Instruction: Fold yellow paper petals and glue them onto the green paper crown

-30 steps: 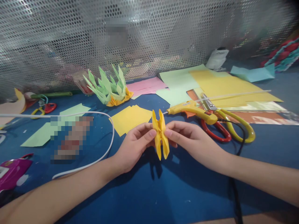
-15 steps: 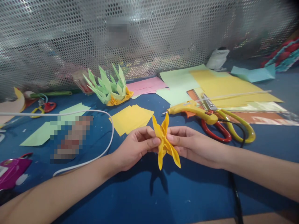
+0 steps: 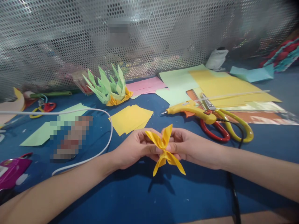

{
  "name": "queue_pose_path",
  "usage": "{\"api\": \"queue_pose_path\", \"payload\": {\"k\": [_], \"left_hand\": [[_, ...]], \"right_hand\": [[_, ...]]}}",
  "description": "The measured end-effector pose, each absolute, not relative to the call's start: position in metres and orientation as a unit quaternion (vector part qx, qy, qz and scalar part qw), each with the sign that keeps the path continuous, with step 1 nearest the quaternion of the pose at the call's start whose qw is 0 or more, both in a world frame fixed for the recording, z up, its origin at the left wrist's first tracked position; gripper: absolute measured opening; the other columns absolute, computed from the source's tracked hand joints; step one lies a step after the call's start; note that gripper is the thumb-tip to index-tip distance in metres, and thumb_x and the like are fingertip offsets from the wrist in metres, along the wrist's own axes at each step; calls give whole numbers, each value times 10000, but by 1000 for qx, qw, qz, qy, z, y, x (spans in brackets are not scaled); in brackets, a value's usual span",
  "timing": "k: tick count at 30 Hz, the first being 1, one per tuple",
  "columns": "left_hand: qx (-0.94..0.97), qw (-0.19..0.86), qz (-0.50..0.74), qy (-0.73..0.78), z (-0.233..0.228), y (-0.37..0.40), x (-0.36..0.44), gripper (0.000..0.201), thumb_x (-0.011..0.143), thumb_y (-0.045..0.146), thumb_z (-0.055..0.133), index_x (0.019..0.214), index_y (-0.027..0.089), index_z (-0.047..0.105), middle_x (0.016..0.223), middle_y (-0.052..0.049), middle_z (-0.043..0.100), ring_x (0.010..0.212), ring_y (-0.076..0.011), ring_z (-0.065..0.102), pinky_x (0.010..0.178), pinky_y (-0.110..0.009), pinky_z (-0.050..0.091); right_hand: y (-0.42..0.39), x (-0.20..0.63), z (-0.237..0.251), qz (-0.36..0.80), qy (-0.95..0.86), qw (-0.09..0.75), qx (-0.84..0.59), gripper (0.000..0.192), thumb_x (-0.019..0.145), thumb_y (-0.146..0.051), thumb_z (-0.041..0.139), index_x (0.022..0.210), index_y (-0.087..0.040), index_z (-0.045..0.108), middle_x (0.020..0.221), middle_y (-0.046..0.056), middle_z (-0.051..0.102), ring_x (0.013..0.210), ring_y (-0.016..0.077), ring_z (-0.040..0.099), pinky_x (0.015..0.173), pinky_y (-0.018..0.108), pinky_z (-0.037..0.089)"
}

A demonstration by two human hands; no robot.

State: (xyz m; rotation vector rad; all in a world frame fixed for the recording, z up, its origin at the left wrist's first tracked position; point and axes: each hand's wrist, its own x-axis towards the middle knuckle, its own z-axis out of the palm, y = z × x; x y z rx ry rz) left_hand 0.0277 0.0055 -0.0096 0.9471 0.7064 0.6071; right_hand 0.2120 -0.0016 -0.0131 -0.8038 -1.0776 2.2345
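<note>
Both hands meet over the middle of the blue worktop: the left hand (image 3: 134, 149) and the right hand (image 3: 190, 147) pinch the waist of a folded yellow paper flower (image 3: 164, 148) between thumbs and fingertips, holding it just above the surface. It looks feather-light, thin and easily creased, so the pinched centre seems the safest place to grip, not the loose petal tips. A second ago the petals stood nearly upright and pressed together; now they splay out in four directions. Just beyond lie a stack of yellow paper squares (image 3: 130, 119), a yellow glue gun (image 3: 191, 110) and scissors (image 3: 224, 126) toward the right edge.
</note>
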Motion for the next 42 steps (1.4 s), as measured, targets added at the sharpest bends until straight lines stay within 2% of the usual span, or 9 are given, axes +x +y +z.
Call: {"api": "queue_pose_path", "payload": {"k": [7, 13, 17, 21, 25, 28, 33, 38, 42], "left_hand": [[463, 772, 264, 347, -13, 5, 25, 263, 624, 228, 816, 814, 138, 658, 768, -26, 689, 706, -158, 674, 694, -270, 542], [448, 779, 308, 312, -14, 4, 25, 258, 619, 281, 830, 769, 148, 667, 761, -7, 663, 687, -124, 641, 672, -230, 514], [413, 791, 325, 314, -12, 5, 26, 275, 591, 251, 850, 750, 144, 653, 729, 7, 645, 694, -116, 630, 692, -226, 512], [395, 793, 332, 325, -13, 6, 27, 299, 610, 313, 840, 789, 146, 670, 748, -10, 662, 723, -134, 633, 719, -251, 515], [385, 791, 341, 330, -13, 6, 27, 296, 608, 321, 842, 787, 142, 689, 753, -7, 675, 723, -122, 635, 694, -218, 512], [376, 792, 347, 333, -12, 5, 27, 290, 597, 305, 848, 773, 132, 696, 742, -6, 681, 715, -110, 631, 685, -202, 511], [373, 783, 364, 340, -11, 5, 28, 291, 604, 294, 844, 795, 128, 700, 762, -12, 692, 724, -112, 638, 685, -208, 522], [373, 784, 378, 320, -12, 6, 28, 245, 624, 245, 836, 784, 134, 687, 758, 4, 694, 693, -91, 644, 633, -177, 522], [380, 780, 379, 323, -13, 6, 28, 262, 620, 231, 838, 802, 130, 678, 784, 1, 689, 733, -103, 651, 694, -207, 537]], "right_hand": [[-2, 212, -12, 798, -443, 265, -311, 376, 692, -373, 769, 784, -182, 458, 685, -54, 529, 544, 35, 438, 539, 180, 400], [-5, 208, -8, 763, -470, 281, -344, 412, 681, -456, 757, 771, -187, 459, 694, -43, 518, 574, 51, 452, 549, 194, 406], [-6, 207, -6, 716, -518, 319, -342, 356, 750, -465, 695, 782, -179, 486, 687, -47, 499, 582, 48, 449, 512, 161, 380], [-7, 211, -3, 573, -615, 402, -362, 192, 871, -369, 572, 811, -191, 533, 676, -42, 491, 573, 60, 451, 504, 170, 401], [-8, 217, 2, 311, -770, 464, -307, 22, 853, -201, 576, 853, -202, 598, 794, 16, 589, 718, 115, 563, 620, 233, 488], [-7, 218, 4, 166, -833, 457, -264, 103, 807, -110, 611, 863, -194, 630, 828, 37, 620, 747, 124, 597, 666, 247, 515], [-5, 220, 3, 100, -844, 446, -281, 125, 806, -104, 642, 894, -193, 638, 795, 18, 672, 704, 97, 626, 664, 195, 534], [-2, 224, 0, 51, -867, 426, -255, 147, 823, -66, 609, 913, -180, 636, 827, 28, 695, 752, 93, 651, 725, 166, 537], [-2, 225, -1, 42, -873, 413, -256, 151, 818, -76, 621, 931, -176, 627, 839, 29, 689, 747, 87, 650, 731, 149, 525]]}}
